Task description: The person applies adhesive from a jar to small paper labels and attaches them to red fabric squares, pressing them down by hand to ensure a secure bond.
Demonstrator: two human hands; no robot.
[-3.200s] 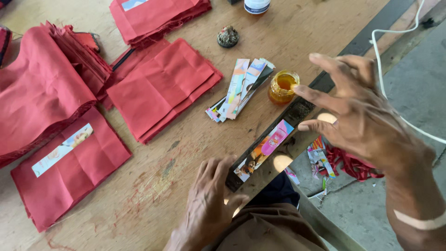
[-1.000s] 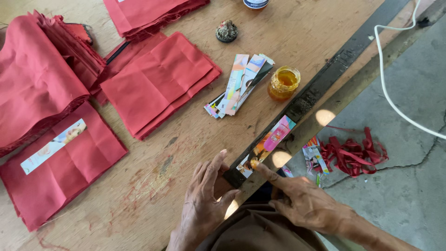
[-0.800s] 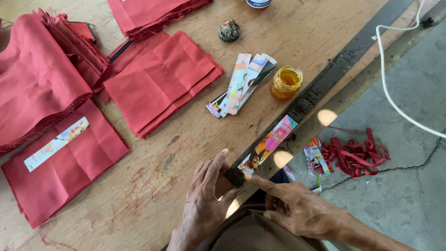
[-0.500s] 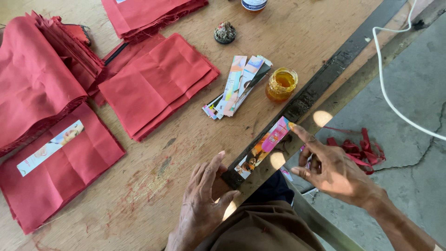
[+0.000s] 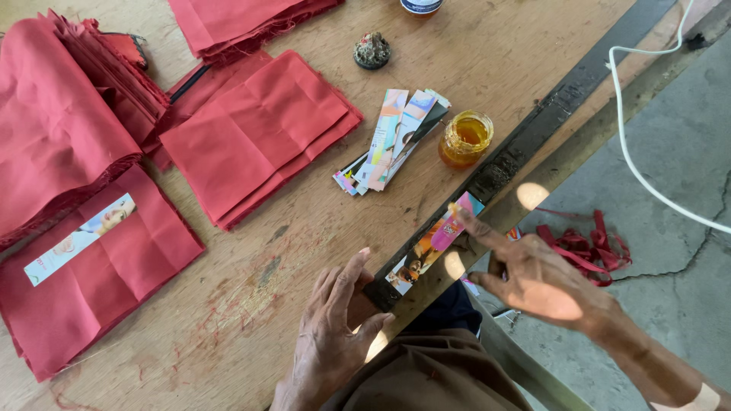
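A colourful printed paper strip (image 5: 431, 243) lies along the dark metal bar (image 5: 533, 137) at the table's near edge. My right hand (image 5: 533, 278) hovers at the strip's far end, index fingertip touching it, fingers spread and holding nothing. My left hand (image 5: 335, 335) rests flat on the wooden table (image 5: 251, 304), thumb against the near end of the bar just beside the strip's lower end.
A fan of more paper strips (image 5: 392, 141) and a small jar of amber liquid (image 5: 465, 138) lie past the bar. Stacks of red folded cloth (image 5: 251, 137) cover the left; one (image 5: 91, 274) bears a strip. Red scraps (image 5: 582, 247) and a white cable (image 5: 647, 183) lie on the floor.
My right hand swung from high on the right down to the strip's near end, then slid along it to its far end. My left hand stayed put.
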